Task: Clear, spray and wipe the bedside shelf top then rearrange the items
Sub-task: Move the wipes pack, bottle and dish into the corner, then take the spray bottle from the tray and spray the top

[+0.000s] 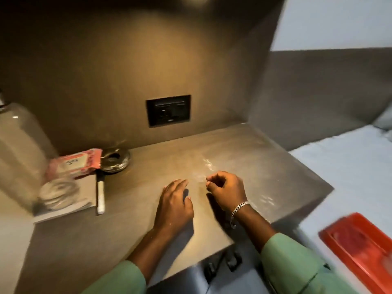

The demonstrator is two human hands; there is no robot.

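Note:
The brown bedside shelf top [244,158] fills the middle of the view, with shiny wet-looking streaks [206,161] on its right half. My left hand [175,205] lies flat, palm down, on the shelf near its front edge and holds nothing. My right hand [226,190], with a silver bracelet on its wrist, hovers just right of it. Its fingers are loosely curled, thumb and forefinger close but apart, and nothing shows between them. At the shelf's left end lie a pink wipes packet [73,164], a glass ashtray [115,159], a white pen [100,195] and a booklet [80,203] with a coiled cable [58,190] on it.
A large clear bottle [19,149] stands blurred at the far left. A black wall socket [168,110] sits in the back wall above the shelf. The bed [343,172] adjoins the shelf on the right, with a red tray [358,249] lying on it.

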